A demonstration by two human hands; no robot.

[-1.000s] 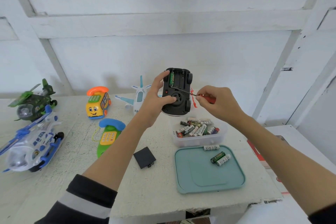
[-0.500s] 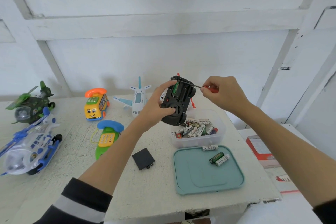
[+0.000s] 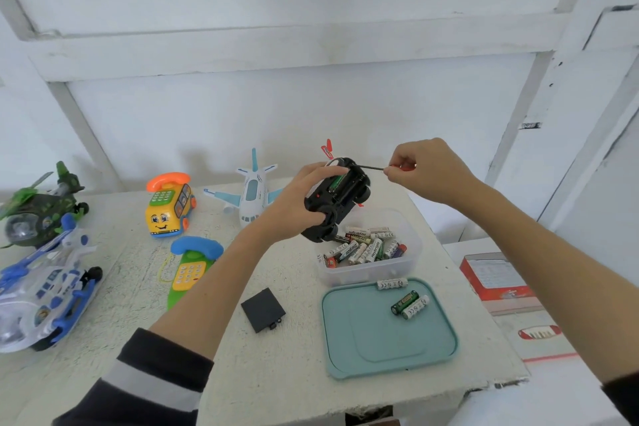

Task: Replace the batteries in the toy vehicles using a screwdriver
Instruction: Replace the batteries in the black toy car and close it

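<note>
A rough white table (image 3: 304, 373) stands against a white panelled wall (image 3: 311, 107). Above the clear tub of batteries (image 3: 366, 249) at the table's right, the left hand (image 3: 297, 204) has its grip clamped on a black toy car (image 3: 337, 199), turned underside up, battery bay open with a green cell inside. The right hand (image 3: 428, 169) pinches a red-handled screwdriver (image 3: 387, 168), its tip at the car's far end. The black cover (image 3: 263, 310) lies near the teal lid (image 3: 387, 332)

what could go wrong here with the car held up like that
The left hand holds the black toy car tilted over the clear plastic battery tub, so its green battery could drop among the used ones. The thin screwdriver, pinched by the right hand, could slip.
</note>
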